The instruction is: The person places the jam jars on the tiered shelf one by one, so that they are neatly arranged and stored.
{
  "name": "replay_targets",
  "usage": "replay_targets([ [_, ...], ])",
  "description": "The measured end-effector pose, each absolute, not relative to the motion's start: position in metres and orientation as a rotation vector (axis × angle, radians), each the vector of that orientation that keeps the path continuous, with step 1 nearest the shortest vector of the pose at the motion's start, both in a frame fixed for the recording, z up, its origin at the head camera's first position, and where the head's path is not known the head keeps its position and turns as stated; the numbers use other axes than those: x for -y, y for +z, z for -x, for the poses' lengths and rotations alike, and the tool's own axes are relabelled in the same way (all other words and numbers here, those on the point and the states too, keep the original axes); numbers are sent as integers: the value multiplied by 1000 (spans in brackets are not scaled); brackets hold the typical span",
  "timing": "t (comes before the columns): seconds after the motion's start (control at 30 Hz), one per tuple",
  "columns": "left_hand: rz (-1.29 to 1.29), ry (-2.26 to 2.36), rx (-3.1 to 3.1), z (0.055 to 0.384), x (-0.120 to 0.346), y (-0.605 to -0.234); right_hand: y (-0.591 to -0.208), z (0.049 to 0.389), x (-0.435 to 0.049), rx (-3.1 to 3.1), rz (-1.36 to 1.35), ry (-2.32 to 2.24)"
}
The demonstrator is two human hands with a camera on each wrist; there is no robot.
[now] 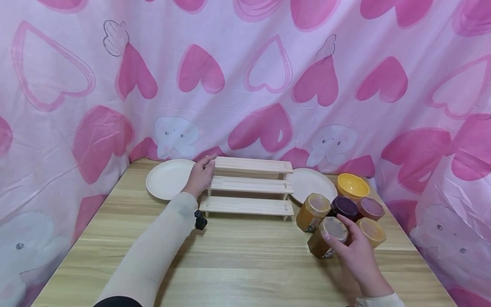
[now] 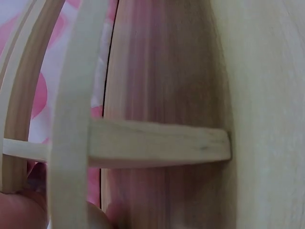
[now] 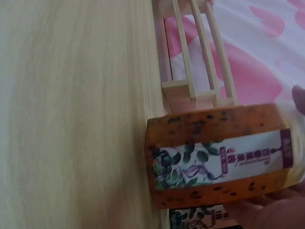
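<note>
A three-tier light wooden rack (image 1: 251, 184) stands on the table. My left hand (image 1: 201, 177) holds its left end near the top tier; the left wrist view shows a few fingers (image 2: 24, 210) behind the wooden slats. My right hand (image 1: 362, 256) grips the upper part of a hexagonal jar (image 1: 320, 245) with a clear lid. The right wrist view shows its amber filling with dark specks and a floral label (image 3: 214, 164). Behind it stand an amber jar (image 1: 304, 216) and a dark purple jar (image 1: 344, 208). A reddish jar (image 1: 371, 209) and a yellow jar (image 1: 375, 232) are to the right.
One white plate (image 1: 166, 181) lies left of the rack, another white plate (image 1: 312, 183) to its right. A yellow bowl (image 1: 353, 186) sits at the back right behind the jars. A pink heart-print curtain (image 1: 261, 85) hangs around the wooden table (image 1: 238, 264).
</note>
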State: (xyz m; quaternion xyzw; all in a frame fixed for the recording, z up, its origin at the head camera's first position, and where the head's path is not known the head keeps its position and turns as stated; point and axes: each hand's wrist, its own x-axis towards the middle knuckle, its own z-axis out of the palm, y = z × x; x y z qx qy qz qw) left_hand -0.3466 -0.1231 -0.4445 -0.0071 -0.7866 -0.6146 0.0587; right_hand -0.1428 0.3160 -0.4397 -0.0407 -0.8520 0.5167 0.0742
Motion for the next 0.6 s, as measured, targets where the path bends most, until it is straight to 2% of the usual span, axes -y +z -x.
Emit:
replay_targets([
  [0.4,79,-1869,2303,346,122,-447,-445,149,-327,2522,-42,1692],
  [0.6,82,-1884,2302,347,123,-451,-448,151,-335,2538,-216,1678],
])
